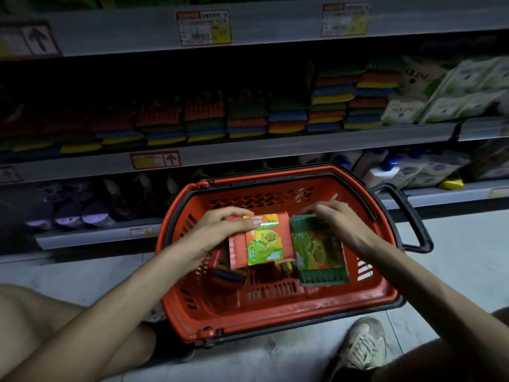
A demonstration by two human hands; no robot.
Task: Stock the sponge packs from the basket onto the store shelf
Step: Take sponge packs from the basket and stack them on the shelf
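Left grip (220,230): fingers curled over top edge of orange sponge pack (259,241).
Right grip (344,224): pinches green sponge pack (316,257), just beside the orange one.
Below: basket (275,310).
Beyond: shelf (248,151), sponge stacks.
Risk: edge-only holds; a pack could slip while lifted.

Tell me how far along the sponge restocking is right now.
Done: the shelf already carries rows of stacked sponge packs. In hand: the left hand grips an orange pack and the right hand a green pack, both over the basket, neither shelved yet. Left: those two, plus a few dark items at the basket's bottom, too dim to identify.
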